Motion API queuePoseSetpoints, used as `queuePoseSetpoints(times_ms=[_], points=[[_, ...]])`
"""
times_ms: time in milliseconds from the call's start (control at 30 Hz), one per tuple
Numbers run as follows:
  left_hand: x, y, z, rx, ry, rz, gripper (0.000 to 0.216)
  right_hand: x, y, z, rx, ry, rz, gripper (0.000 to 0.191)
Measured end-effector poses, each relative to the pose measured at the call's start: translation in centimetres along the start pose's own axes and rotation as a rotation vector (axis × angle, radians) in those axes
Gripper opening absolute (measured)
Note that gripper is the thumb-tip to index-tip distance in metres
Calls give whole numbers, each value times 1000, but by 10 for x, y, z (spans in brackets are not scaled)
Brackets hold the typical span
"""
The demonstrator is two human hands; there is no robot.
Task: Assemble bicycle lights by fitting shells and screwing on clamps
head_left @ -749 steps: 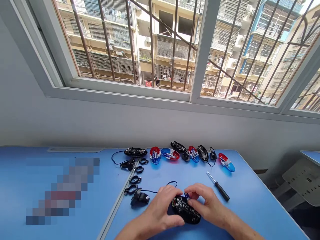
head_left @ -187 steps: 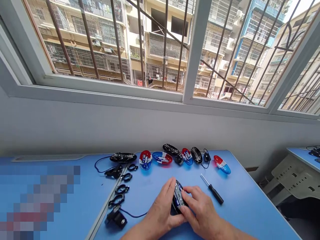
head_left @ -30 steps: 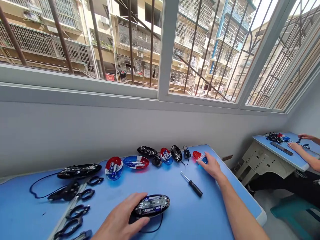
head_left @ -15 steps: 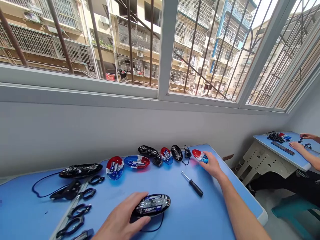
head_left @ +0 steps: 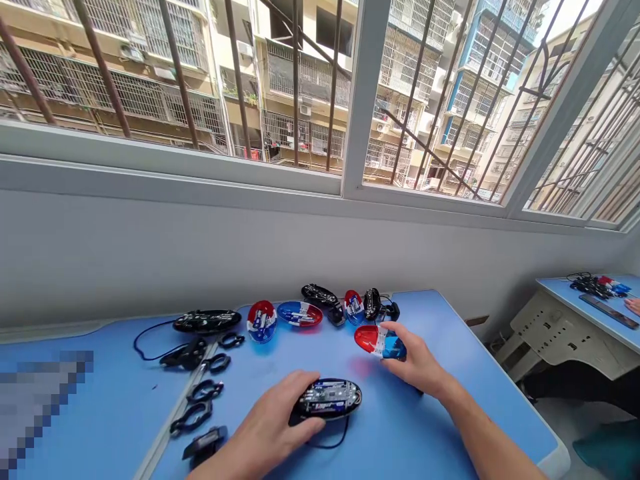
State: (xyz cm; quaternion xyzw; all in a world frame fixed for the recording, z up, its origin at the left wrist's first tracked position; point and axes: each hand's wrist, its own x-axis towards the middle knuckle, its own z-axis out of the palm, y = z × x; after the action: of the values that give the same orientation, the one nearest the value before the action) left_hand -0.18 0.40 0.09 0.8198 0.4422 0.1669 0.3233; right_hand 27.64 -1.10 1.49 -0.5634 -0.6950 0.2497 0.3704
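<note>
My left hand (head_left: 273, 427) grips the left end of an oval black light housing (head_left: 333, 398) between thumb and fingers. Its open top shows batteries and a circuit board, and a thin black cable (head_left: 336, 443) loops out below it. Up and to the right, my right hand (head_left: 417, 357) pinches a see-through red-and-blue light cover (head_left: 377, 341) by its blue end, raised over the table. A small dark end of the screwdriver (head_left: 420, 392) shows under my right wrist; the rest is hidden.
Along the wall lie a red-and-blue light (head_left: 261, 322), another such light (head_left: 300, 314) and black housings (head_left: 207, 321). Black ring clamps (head_left: 193, 417) line the table seam at left. A second table (head_left: 590, 333) with a person's hand (head_left: 633, 305) stands at far right.
My right hand has lifted the red-and-blue cover from the back of the table and brought it nearer, toward the black housing. The view has shifted right; my left hand keeps its grip.
</note>
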Motion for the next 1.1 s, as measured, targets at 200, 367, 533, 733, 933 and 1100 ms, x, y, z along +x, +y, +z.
queuePoseSetpoints(times_ms=[200,367,533,733,933,1100], points=[[1,1,1,-10,-6,3,49,-4,-7,8,245,-160,269,63],[-1,8,-3,1,-39,-26,51,-3,-5,13,365,-145,253,66],[-3,8,-3,-1,-47,-21,50,0,-2,14,347,-128,257,52],[-1,12,-5,3,-43,1,48,1,9,16,312,-81,230,50],[-4,17,-7,1,-51,-21,47,1,14,18,184,-15,81,37],[-3,10,-3,2,-25,13,46,-1,14,18,58,29,-178,33]])
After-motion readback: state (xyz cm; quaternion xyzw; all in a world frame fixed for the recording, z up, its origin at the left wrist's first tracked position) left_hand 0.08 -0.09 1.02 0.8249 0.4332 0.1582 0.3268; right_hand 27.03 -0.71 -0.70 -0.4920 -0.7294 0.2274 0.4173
